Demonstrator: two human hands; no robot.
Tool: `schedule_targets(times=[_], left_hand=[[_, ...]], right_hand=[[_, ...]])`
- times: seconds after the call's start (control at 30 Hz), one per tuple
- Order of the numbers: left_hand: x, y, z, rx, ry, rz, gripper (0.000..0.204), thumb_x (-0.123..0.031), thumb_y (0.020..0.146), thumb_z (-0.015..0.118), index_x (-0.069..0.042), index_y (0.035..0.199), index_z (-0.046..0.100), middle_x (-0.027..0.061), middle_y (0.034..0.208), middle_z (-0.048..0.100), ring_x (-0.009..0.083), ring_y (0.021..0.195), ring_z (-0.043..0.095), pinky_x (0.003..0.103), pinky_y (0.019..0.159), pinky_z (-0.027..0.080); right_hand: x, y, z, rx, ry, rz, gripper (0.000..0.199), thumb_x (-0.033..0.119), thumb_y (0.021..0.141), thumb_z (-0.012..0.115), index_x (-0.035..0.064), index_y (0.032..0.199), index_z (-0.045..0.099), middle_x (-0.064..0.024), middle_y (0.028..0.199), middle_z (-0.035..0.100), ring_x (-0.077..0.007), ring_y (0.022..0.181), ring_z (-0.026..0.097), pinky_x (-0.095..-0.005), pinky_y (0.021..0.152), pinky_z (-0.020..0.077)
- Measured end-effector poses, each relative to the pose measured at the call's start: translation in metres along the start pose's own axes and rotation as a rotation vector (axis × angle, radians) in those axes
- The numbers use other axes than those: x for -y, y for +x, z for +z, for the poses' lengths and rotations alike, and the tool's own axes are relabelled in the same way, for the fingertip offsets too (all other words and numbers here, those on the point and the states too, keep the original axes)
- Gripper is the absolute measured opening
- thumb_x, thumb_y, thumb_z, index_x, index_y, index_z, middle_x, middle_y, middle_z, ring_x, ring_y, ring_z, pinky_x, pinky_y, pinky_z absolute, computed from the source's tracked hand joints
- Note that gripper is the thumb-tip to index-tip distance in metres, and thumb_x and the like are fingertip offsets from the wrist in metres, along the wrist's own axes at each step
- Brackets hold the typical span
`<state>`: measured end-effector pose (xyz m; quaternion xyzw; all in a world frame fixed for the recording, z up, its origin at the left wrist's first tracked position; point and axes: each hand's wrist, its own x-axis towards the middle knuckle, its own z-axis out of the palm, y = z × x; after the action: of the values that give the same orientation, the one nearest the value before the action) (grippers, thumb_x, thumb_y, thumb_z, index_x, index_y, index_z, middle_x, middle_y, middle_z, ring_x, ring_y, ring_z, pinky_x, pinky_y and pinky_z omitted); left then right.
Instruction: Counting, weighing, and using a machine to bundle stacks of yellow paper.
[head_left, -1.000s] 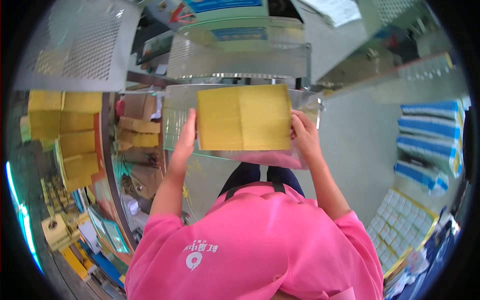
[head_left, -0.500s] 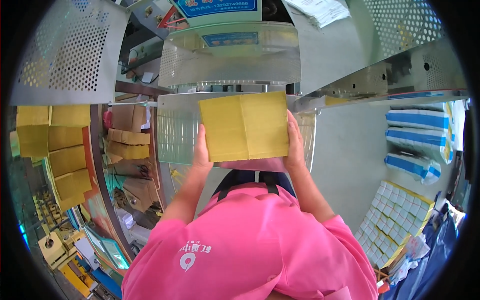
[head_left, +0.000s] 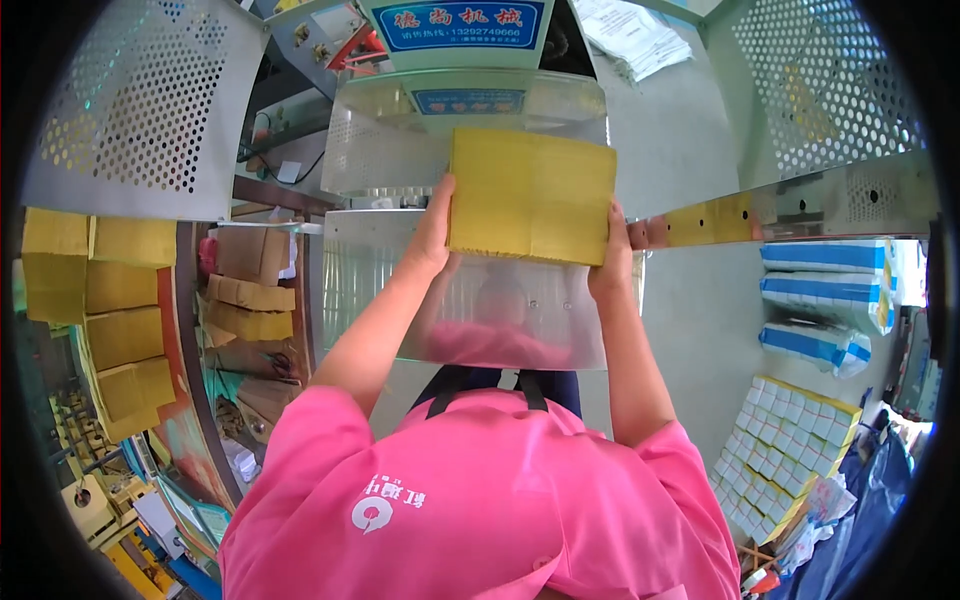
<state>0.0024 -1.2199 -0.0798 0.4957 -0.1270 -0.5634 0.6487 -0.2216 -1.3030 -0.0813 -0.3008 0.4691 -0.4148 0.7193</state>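
Between both hands I hold a stack of yellow paper [head_left: 533, 195], its sheets pressed into a flat rectangular block. My left hand [head_left: 436, 230] grips its left edge, and my right hand [head_left: 612, 255] grips the lower right corner. The stack is raised over a shiny metal table plate [head_left: 480, 325], in front of a machine with a clear curved cover [head_left: 385, 140]. My fingers are partly hidden behind the paper.
Perforated metal panels [head_left: 150, 110] flank the machine, with a metal bar [head_left: 790, 205] at right. Yellow paper stacks [head_left: 125, 335] stand on a bench at left. Blue-and-white wrapped bundles [head_left: 825, 285] and a block of small packs [head_left: 785, 450] lie on the right.
Both hands have carried the yellow stack forward and to the right, toward the machine's clear cover. More of the metal plate now shows beneath it.
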Motion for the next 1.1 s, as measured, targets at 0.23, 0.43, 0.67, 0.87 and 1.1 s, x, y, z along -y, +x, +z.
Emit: schedule_targets(times=[0.23, 0.43, 0.67, 0.87, 1.1], left_hand=[[-0.009, 0.003, -0.003, 0.1, 0.061, 0.083, 0.064, -0.044, 0.096, 0.047, -0.003, 0.143, 0.034, 0.0097, 0.138, 0.045, 0.0188, 0.127, 0.042, 0.032, 0.105, 0.034], [-0.008, -0.007, 0.003, 0.162, 0.111, 0.24, 0.068, -0.033, 0.095, 0.049, -0.003, 0.149, 0.021, 0.0118, 0.145, 0.038, 0.0216, 0.134, 0.035, 0.033, 0.11, 0.027], [-0.001, -0.009, 0.004, 0.12, 0.108, 0.187, 0.067, -0.027, 0.094, 0.051, -0.003, 0.149, 0.022, 0.0112, 0.145, 0.038, 0.021, 0.134, 0.035, 0.033, 0.111, 0.026], [0.006, -0.009, 0.003, 0.098, 0.09, 0.135, 0.069, -0.034, 0.093, 0.056, -0.004, 0.147, 0.027, 0.0095, 0.142, 0.042, 0.0184, 0.131, 0.038, 0.032, 0.108, 0.028], [0.012, -0.01, 0.003, 0.085, 0.132, 0.103, 0.062, -0.04, 0.091, 0.06, -0.006, 0.139, 0.038, 0.0057, 0.131, 0.049, 0.016, 0.124, 0.043, 0.031, 0.105, 0.031]], right_hand=[[0.008, -0.009, 0.01, 0.047, 0.017, -0.067, 0.053, 0.033, 0.096, 0.042, 0.0104, 0.144, 0.037, -0.0033, 0.14, 0.042, -0.0189, 0.129, 0.039, -0.0328, 0.107, 0.0306], [-0.006, -0.001, -0.005, 0.129, 0.009, -0.136, 0.051, 0.039, 0.1, 0.04, 0.0137, 0.144, 0.037, -0.0029, 0.142, 0.042, -0.0192, 0.131, 0.038, -0.0342, 0.109, 0.0274], [-0.009, 0.0, -0.01, 0.224, -0.013, -0.172, 0.055, 0.043, 0.099, 0.041, 0.0116, 0.145, 0.035, -0.0044, 0.144, 0.041, -0.0202, 0.134, 0.036, -0.0352, 0.111, 0.0253], [-0.003, 0.0, -0.011, 0.227, -0.005, -0.171, 0.055, 0.042, 0.099, 0.042, 0.0098, 0.144, 0.037, -0.0051, 0.142, 0.042, -0.0207, 0.134, 0.035, -0.0355, 0.111, 0.0251], [-0.005, 0.001, -0.011, 0.043, 0.066, -0.117, 0.048, 0.037, 0.097, 0.052, 0.0078, 0.134, 0.043, -0.0039, 0.131, 0.046, -0.0168, 0.123, 0.042, -0.0323, 0.103, 0.0339]])
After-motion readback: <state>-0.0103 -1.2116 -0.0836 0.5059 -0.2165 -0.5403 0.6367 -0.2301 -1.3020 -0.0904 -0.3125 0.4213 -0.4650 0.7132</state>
